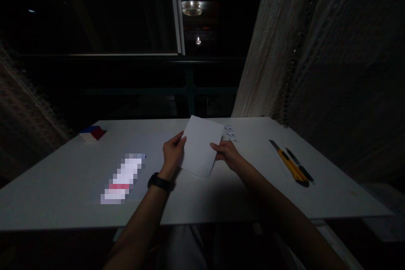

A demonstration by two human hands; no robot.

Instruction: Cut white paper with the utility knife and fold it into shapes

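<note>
A blank white sheet of paper (201, 145) is held up, tilted, over the middle of the white table. My left hand (173, 150) pinches its left edge, thumb on the near face; a dark watch band circles that wrist. On the opposite edge, my right hand (227, 154) grips the paper with the thumb on top and the fingers behind. Partly covered by the sheet, some small paper pieces with dark marks (231, 133) lie just behind my right hand.
On the right lie a yellow utility knife (289, 163) and a black pen (299, 165). A glowing, pixelated rectangle (123, 179) is on the left of the table (63, 194). A blue, red and white block (91, 133) sits at the back left. Curtains (262, 50) hang beside a dark window.
</note>
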